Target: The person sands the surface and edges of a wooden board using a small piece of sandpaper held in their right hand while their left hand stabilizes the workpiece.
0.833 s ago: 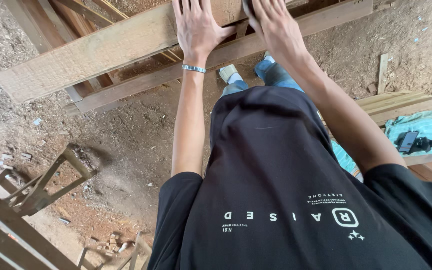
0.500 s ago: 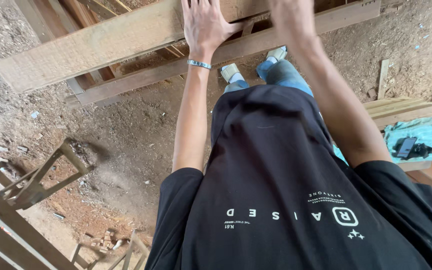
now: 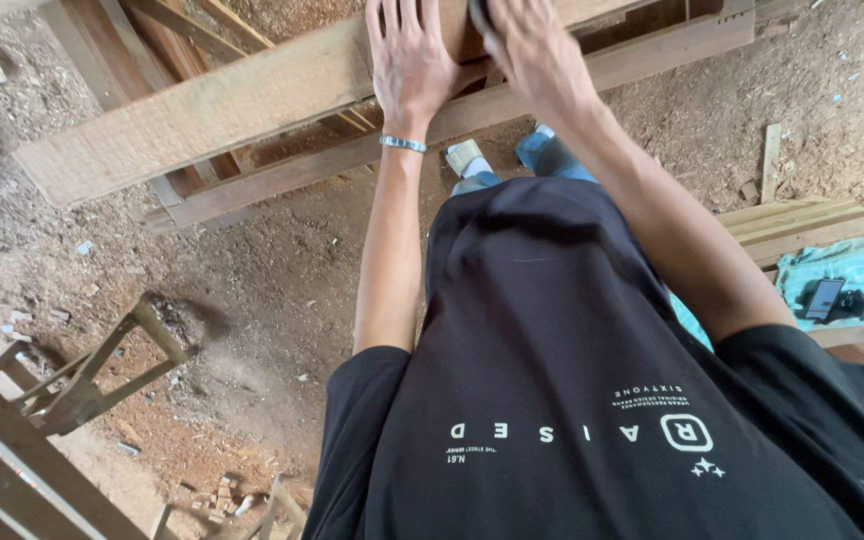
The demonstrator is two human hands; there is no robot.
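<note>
Both hands sit a bit further up the frame than 0.8 s ago, and the view has tipped so more of the plank's left end shows. From my remote seat I see the left hand [image 3: 414,62] spread flat, palm down, fingers open, pressing on the wide pale plank [image 3: 202,110], which lies across a darker timber frame [image 3: 282,170] at the top of view. A silver bracelet [image 3: 403,143] rings that wrist. The right hand [image 3: 537,50] is curled over smth small and dark at the frame's top edge, prob. a sanding block [image 3: 480,12], but it's cropped, so I can't tell exactly what it grips.

Progress: my guess is the plank is mid-way thru being rubbed down. Its surface looks rough and pale all along, no clearly finished zone visible, so how much is done vs. left I can't say w/ confidence.

Around it: sawdust-covered dirt floor [image 3: 252,300], a wooden chair frame [image 3: 92,370] lying lower left, stacked boards [image 3: 802,222] at right w/ a teal cloth [image 3: 842,275] and a phone [image 3: 824,298] on it.
</note>
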